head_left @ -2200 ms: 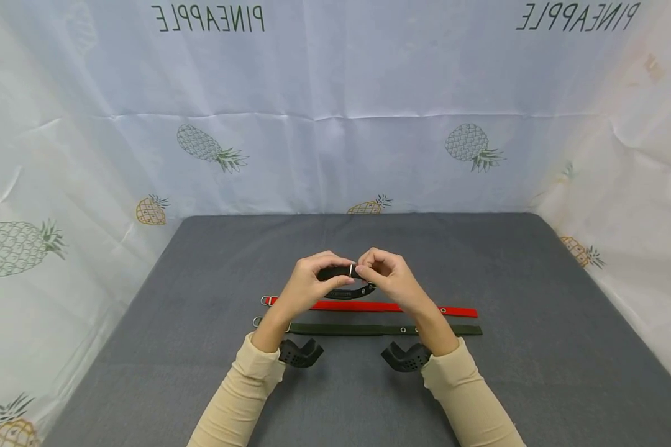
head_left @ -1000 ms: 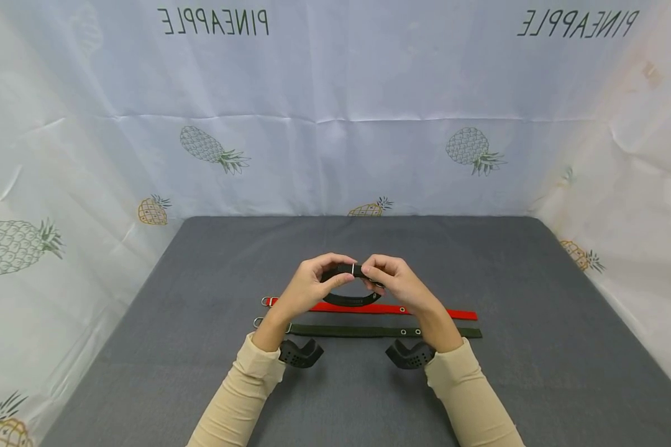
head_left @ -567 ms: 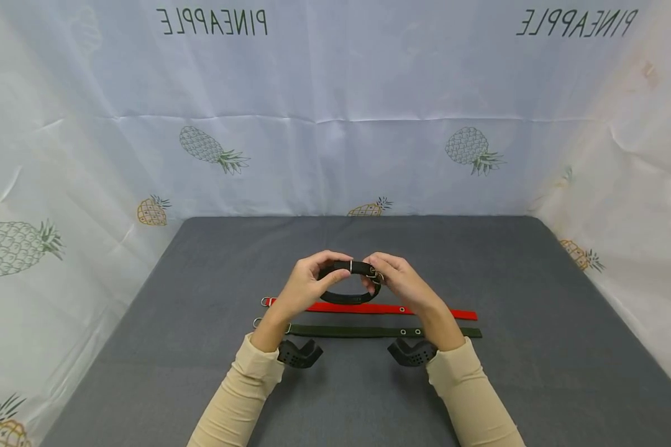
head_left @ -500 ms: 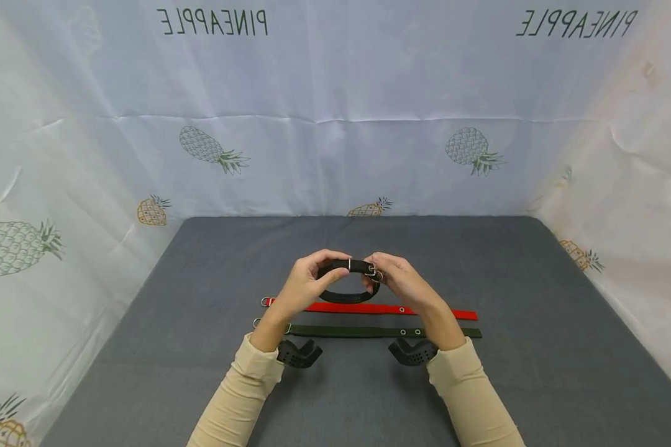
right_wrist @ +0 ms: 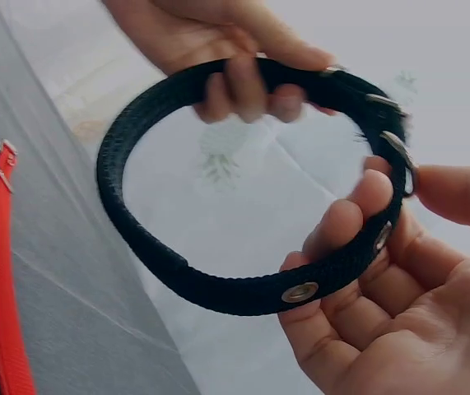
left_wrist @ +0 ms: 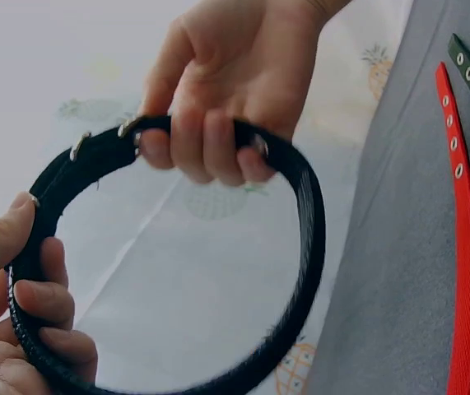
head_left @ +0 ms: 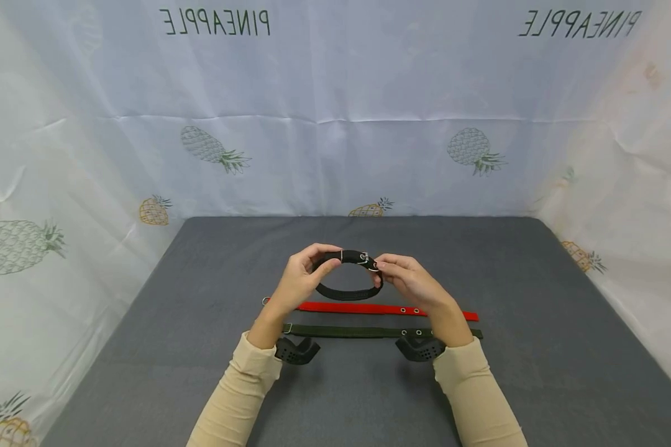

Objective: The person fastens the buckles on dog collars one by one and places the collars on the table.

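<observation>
A black collar is fastened into a round loop and raised above the table by both hands. On its left side, my left hand pinches the band, the thumb close to a metal keeper loop. Across from it, my right hand grips the band beside the silver buckle, its thumb at a metal ring in the right wrist view. That view also shows an eyelet in the band. Fingers of both hands curl through the inside of the loop.
A red collar lies flat and straight on the grey table, under the raised loop. A dark green collar lies parallel to it, nearer the body. Pineapple-print curtains stand around the table's back and sides.
Both hands have moved slightly apart, lifting the black collar a little. The loop has widened and rounded, and the buckle, earlier covered by the right fingers, now shows. Red and green collars stay put.
</observation>
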The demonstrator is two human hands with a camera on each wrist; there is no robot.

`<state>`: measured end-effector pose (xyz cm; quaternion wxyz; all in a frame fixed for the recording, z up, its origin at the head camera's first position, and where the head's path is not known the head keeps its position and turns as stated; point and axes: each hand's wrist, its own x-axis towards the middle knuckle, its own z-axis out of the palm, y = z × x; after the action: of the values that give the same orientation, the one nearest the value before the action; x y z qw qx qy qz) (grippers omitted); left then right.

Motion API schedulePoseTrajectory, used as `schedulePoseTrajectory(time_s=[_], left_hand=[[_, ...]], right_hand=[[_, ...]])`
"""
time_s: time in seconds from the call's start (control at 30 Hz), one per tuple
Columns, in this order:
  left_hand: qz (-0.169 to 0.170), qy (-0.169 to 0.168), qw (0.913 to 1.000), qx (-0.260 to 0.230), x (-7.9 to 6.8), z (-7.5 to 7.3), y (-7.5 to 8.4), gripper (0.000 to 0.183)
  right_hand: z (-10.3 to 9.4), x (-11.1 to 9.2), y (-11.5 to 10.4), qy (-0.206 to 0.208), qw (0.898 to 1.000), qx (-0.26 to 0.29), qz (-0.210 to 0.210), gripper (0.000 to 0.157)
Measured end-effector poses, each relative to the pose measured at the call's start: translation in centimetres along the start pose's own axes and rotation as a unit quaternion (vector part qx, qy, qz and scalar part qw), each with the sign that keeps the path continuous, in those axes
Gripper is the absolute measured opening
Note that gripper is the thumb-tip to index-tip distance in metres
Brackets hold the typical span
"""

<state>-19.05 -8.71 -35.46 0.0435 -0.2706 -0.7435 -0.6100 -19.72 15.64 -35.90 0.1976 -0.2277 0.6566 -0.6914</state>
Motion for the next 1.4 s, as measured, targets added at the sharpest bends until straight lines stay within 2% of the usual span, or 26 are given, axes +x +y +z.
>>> schedulePoseTrajectory(time_s=[0.33, 0.6, 1.0, 1.2, 1.4], left_hand=[[-0.013, -0.017, 0.9997, 0.009, 0.0, -0.1, -0.1, 0.029], [-0.026, -0.027, 0.9982, 0.046, 0.0, -0.6, -0.3, 0.030], [-0.015, 0.012, 0.9985, 0.052, 0.1, -1.9, -0.4, 0.025], [-0.023, 0.017, 0.9980, 0.056, 0.2, -2.2, -0.6, 0.025], [-0.035, 0.018, 0.9979, 0.052, 0.1, -2.2, -0.7, 0.025]], right_hand=[[-0.5, -0.4, -0.8, 0.017, 1.000, -0.022, -0.009, 0.019], [-0.8, -0.5, -0.9, 0.035, 0.998, -0.044, -0.019, 0.020], [-1.3, 0.3, -1.9, 0.057, 0.995, -0.082, -0.026, 0.022], [-1.6, 1.1, -1.9, 0.076, 0.992, -0.101, -0.003, 0.017], [-2.0, 2.2, -1.6, 0.089, 0.984, -0.151, 0.010, 0.030]])
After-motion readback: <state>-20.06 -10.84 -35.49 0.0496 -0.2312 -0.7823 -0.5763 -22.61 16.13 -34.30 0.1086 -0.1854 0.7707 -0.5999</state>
